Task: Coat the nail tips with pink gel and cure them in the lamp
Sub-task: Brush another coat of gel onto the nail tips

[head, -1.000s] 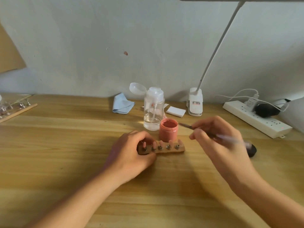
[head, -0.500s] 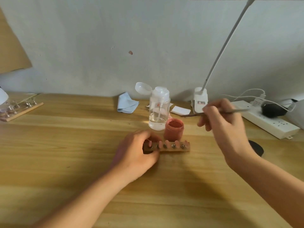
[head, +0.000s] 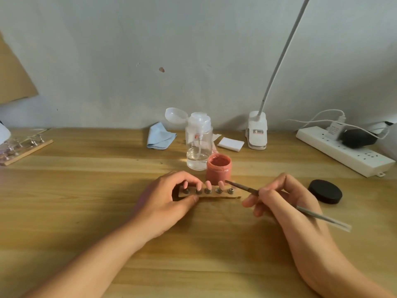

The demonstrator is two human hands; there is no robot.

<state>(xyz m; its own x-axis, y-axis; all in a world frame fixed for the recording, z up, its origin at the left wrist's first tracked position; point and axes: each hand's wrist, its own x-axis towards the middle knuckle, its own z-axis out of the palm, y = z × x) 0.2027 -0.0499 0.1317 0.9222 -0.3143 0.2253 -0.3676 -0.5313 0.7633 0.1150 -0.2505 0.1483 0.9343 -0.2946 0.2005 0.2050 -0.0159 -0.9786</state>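
Left hand [head: 165, 203] pinches the wooden nail-tip holder [head: 211, 193] mid-table. Right hand's [head: 285, 203] fingers pinch the brush [head: 242, 187], bristles beside the open pink gel jar [head: 218, 168].

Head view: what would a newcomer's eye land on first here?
Mid-table, the open pink gel jar stands just behind a wooden holder carrying a row of nail tips. The left hand steadies the holder's left end, while the right hand aims a thin brush at its right end.
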